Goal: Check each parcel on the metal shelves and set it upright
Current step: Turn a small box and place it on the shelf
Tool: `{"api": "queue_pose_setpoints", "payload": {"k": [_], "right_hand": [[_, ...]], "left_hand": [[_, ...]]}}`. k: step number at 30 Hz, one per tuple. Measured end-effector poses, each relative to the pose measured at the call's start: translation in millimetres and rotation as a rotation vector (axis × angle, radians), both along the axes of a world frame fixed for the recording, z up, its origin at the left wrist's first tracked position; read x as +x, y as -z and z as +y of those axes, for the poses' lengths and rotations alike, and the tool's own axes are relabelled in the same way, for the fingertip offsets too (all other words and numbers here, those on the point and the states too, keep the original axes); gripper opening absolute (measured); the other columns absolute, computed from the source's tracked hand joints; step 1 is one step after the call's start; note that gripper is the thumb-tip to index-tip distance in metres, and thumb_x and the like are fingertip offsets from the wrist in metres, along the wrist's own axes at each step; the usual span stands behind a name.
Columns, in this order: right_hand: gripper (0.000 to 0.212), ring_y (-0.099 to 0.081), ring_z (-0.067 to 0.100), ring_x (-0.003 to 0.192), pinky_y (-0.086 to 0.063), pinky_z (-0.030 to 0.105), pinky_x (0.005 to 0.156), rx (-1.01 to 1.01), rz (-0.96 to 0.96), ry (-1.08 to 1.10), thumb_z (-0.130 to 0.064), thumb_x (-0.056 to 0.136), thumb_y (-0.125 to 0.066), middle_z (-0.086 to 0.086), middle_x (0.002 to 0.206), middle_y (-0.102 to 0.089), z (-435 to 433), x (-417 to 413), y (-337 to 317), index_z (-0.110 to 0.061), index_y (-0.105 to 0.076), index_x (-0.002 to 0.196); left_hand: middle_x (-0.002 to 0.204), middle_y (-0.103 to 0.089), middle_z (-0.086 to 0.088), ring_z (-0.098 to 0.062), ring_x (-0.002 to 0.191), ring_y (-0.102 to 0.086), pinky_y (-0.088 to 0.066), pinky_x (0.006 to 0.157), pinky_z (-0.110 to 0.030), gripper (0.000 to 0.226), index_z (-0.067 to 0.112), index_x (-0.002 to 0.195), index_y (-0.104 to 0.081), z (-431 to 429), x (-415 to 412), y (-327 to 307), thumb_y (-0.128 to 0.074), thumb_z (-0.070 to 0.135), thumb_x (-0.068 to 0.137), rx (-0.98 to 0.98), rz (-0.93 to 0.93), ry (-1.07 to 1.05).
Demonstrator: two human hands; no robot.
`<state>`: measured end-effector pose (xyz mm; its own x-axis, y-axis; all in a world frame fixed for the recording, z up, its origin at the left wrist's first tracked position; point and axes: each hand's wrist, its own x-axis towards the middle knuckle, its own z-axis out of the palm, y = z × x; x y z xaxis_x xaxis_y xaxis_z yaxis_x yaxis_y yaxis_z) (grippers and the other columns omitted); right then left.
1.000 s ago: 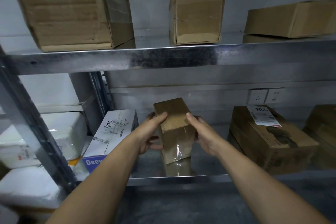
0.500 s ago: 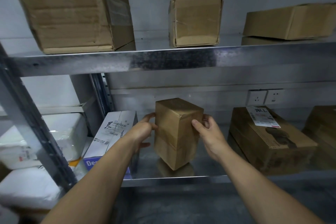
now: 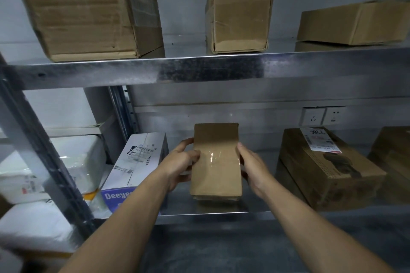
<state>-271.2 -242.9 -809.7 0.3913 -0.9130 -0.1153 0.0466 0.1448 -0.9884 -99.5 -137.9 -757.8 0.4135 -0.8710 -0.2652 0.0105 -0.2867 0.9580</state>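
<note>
Two bare hands clamp a brown parcel (image 3: 216, 162) from either side on the lower metal shelf (image 3: 255, 217), the left hand (image 3: 182, 159) curled round its left edge with the thumb on the taped front, the right hand (image 3: 253, 166) wrapped round its right edge. The hands are apart, with only the parcel between them. The parcel stands upright near the shelf's front lip, its bottom edge meeting its own reflection in the steel, and a strip of clear tape shines across its face.

At nine o'clock from the parcel, just beside the left wrist, a white carton (image 3: 137, 162) printed "Deeye" lies on its side. Farther out at nine o'clock, beyond the rack's upright post (image 3: 44, 162), sit white bagged packages (image 3: 77, 162). At three o'clock a larger brown box (image 3: 326, 179) lies flat with a white shipping label (image 3: 319, 139) on top, and another brown box (image 3: 395, 153) sits at the frame's edge past it. At one o'clock, two wall sockets (image 3: 322, 115) show on the back wall.

On the upper shelf (image 3: 199, 71), a big cardboard box (image 3: 88, 11) leans at eleven o'clock, a small dented box (image 3: 239, 17) stands at twelve, and a flat box (image 3: 355, 22) lies at two o'clock.
</note>
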Motion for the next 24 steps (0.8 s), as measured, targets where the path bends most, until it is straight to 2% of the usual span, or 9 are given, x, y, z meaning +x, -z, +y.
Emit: {"api": "queue_pose_setpoints", "payload": {"k": [1, 4, 8, 10, 14, 17, 20, 24], "right_hand": [[0.051, -0.063, 0.017, 0.120, -0.043, 0.040, 0.112, 0.030, 0.012, -0.030, -0.055, 0.094, -0.060, -0.001, 0.125, -0.071, 1, 0, 2, -0.021, -0.065, 0.132], [0.030, -0.070, 0.021, 0.107, -0.051, 0.039, 0.104, 0.073, 0.052, -0.103, -0.031, 0.096, -0.068, 0.004, 0.111, -0.076, 1, 1, 7, -0.015, -0.069, 0.121], [0.031, -0.072, 0.024, 0.103, -0.053, 0.044, 0.101, 0.106, 0.146, -0.164, -0.026, 0.092, -0.073, 0.005, 0.108, -0.077, 1, 7, 13, -0.013, -0.069, 0.120], [0.034, -0.072, 0.024, 0.102, -0.054, 0.044, 0.101, 0.111, 0.181, -0.159, -0.029, 0.091, -0.074, 0.005, 0.108, -0.077, 1, 11, 16, -0.013, -0.068, 0.121], [0.038, -0.071, 0.023, 0.103, -0.054, 0.041, 0.100, 0.106, 0.233, -0.164, -0.033, 0.090, -0.075, 0.004, 0.108, -0.075, -2, 17, 20, -0.012, -0.066, 0.121], [0.036, -0.069, 0.020, 0.098, -0.057, 0.032, 0.085, 0.120, 0.243, -0.154, -0.027, 0.093, -0.073, 0.004, 0.106, -0.072, -6, 21, 19, -0.009, -0.062, 0.121], [0.027, -0.066, 0.015, 0.087, -0.052, 0.025, 0.068, 0.127, 0.267, -0.144, -0.023, 0.095, -0.071, 0.001, 0.096, -0.068, -7, 23, 16, -0.010, -0.060, 0.115], [0.026, -0.063, 0.016, 0.086, -0.050, 0.025, 0.064, 0.139, 0.301, -0.121, -0.020, 0.094, -0.071, 0.002, 0.098, -0.066, -7, 25, 16, -0.011, -0.056, 0.113]], "left_hand": [[0.111, -0.068, -0.002, -0.026, 0.105, -0.064, -0.052, 0.090, -0.042, 0.044, 0.045, 0.135, -0.050, 0, -1, 2, -0.057, 0.021, 0.099, 0.014, -0.001, 0.010], [0.107, -0.069, 0.000, -0.023, 0.097, -0.066, -0.053, 0.083, -0.036, 0.049, 0.043, 0.140, -0.047, -1, -3, 6, -0.063, 0.024, 0.098, 0.052, -0.023, 0.024], [0.102, -0.067, 0.000, -0.017, 0.086, -0.067, -0.054, 0.056, -0.024, 0.058, 0.035, 0.147, -0.041, -2, -7, 13, -0.066, 0.021, 0.097, 0.100, -0.033, 0.020], [0.101, -0.067, -0.002, -0.016, 0.083, -0.067, -0.053, 0.051, -0.022, 0.060, 0.033, 0.150, -0.039, -2, -8, 19, -0.066, 0.020, 0.098, 0.125, -0.025, 0.001], [0.103, -0.068, -0.005, -0.019, 0.085, -0.068, -0.053, 0.053, -0.024, 0.061, 0.031, 0.152, -0.038, -5, -5, 28, -0.065, 0.018, 0.098, 0.146, -0.016, -0.023], [0.106, -0.067, -0.005, -0.022, 0.089, -0.068, -0.054, 0.058, -0.028, 0.062, 0.030, 0.153, -0.037, -11, -3, 33, -0.064, 0.017, 0.098, 0.158, -0.046, -0.030], [0.105, -0.065, -0.005, -0.021, 0.086, -0.066, -0.052, 0.055, -0.028, 0.059, 0.031, 0.151, -0.037, -16, -4, 34, -0.061, 0.016, 0.100, 0.170, -0.070, -0.031], [0.101, -0.063, -0.005, -0.021, 0.083, -0.064, -0.051, 0.054, -0.028, 0.057, 0.031, 0.149, -0.038, -20, -5, 37, -0.060, 0.014, 0.099, 0.182, -0.101, -0.040]]}}
